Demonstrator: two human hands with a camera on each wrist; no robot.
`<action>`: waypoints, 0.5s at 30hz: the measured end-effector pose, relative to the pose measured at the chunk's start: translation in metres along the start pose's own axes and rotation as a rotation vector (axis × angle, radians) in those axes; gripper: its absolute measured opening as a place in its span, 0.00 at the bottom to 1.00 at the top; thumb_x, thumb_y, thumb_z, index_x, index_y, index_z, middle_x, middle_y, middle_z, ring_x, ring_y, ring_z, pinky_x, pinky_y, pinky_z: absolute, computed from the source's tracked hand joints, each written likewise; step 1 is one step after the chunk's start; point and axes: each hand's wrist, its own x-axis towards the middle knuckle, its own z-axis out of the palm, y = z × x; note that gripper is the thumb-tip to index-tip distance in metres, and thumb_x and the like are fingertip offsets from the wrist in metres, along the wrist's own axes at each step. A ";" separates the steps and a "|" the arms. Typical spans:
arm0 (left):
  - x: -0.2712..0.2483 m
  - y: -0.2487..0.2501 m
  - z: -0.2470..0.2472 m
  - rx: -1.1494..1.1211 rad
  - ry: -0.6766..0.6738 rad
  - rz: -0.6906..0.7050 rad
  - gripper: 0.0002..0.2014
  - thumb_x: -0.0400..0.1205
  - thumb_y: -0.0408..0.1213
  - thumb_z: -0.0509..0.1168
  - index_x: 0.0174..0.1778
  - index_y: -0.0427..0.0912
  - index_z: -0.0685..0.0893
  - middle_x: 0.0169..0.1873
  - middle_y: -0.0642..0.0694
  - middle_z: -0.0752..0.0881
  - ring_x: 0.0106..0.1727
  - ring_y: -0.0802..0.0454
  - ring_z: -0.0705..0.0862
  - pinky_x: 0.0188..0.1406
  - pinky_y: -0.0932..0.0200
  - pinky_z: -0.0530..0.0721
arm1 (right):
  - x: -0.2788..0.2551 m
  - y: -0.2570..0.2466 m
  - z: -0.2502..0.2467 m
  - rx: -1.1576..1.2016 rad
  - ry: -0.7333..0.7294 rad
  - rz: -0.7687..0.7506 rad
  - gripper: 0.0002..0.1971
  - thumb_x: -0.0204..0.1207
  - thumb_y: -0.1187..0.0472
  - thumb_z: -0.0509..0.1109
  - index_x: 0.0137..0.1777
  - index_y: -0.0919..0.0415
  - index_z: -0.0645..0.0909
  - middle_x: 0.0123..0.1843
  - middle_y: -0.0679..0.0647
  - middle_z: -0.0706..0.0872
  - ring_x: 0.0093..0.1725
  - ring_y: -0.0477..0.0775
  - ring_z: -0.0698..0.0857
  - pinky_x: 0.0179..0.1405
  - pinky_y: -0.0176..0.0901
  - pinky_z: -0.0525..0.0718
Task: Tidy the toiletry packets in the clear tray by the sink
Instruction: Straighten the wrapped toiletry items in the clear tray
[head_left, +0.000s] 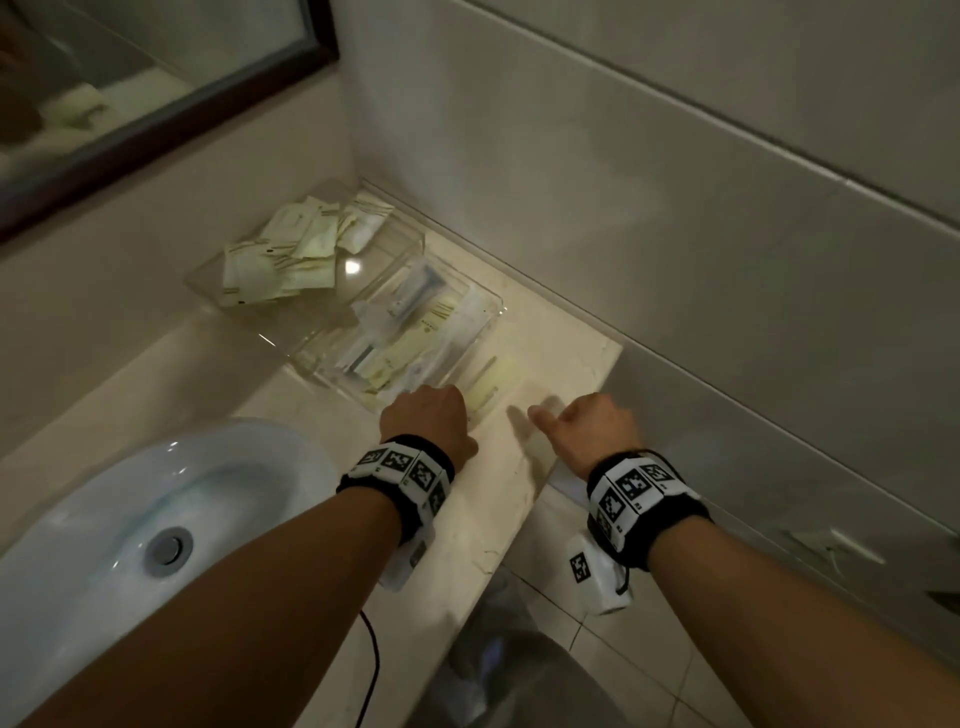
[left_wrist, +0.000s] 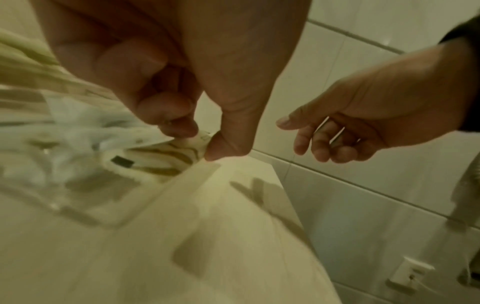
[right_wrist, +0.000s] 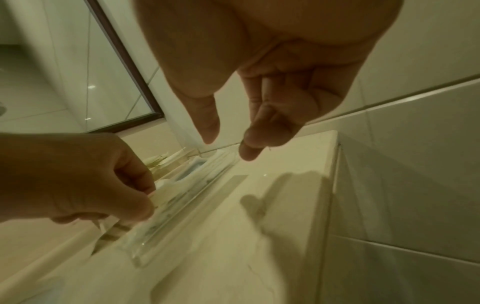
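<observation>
The clear tray (head_left: 500, 307) sits on the marble counter (head_left: 561, 358) in the corner, with two compartments. The far one holds several cream sachets (head_left: 291, 249); the near one holds long packets (head_left: 405, 332). My left hand (head_left: 426, 415) is at the tray's near end. In the left wrist view the left hand (left_wrist: 202, 142) pinches the corner of a cream packet with gold lines (left_wrist: 161, 156) just inside the tray wall (left_wrist: 78, 209). My right hand (head_left: 582, 426) hovers over bare counter to the tray's right; the right wrist view shows this right hand (right_wrist: 228, 142) with loosely curled fingers, holding nothing.
A white sink basin (head_left: 156, 519) lies to the near left of the tray. A dark-framed mirror (head_left: 156, 78) hangs behind it. Tiled wall (head_left: 675, 208) runs along the right. The counter ends just right of my right hand, with tiled floor (head_left: 597, 649) below.
</observation>
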 end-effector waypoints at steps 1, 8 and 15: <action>0.000 -0.003 -0.009 -0.015 0.020 -0.012 0.18 0.77 0.52 0.72 0.53 0.43 0.81 0.53 0.42 0.84 0.54 0.40 0.85 0.40 0.54 0.76 | 0.002 -0.007 -0.004 0.013 0.004 -0.013 0.35 0.66 0.25 0.61 0.32 0.62 0.82 0.32 0.56 0.86 0.36 0.60 0.85 0.29 0.42 0.78; 0.021 -0.036 -0.062 -0.066 0.118 -0.159 0.22 0.74 0.53 0.76 0.55 0.40 0.83 0.49 0.42 0.87 0.51 0.40 0.87 0.44 0.53 0.82 | 0.036 -0.065 -0.030 0.009 0.071 -0.147 0.33 0.65 0.26 0.62 0.35 0.60 0.83 0.37 0.59 0.88 0.43 0.63 0.85 0.37 0.44 0.77; 0.075 -0.051 -0.065 -0.100 0.066 -0.288 0.20 0.76 0.53 0.73 0.58 0.44 0.82 0.55 0.42 0.84 0.56 0.40 0.85 0.48 0.50 0.82 | 0.102 -0.115 -0.044 -0.044 0.028 -0.297 0.28 0.70 0.32 0.67 0.34 0.60 0.83 0.31 0.53 0.85 0.38 0.59 0.85 0.40 0.44 0.83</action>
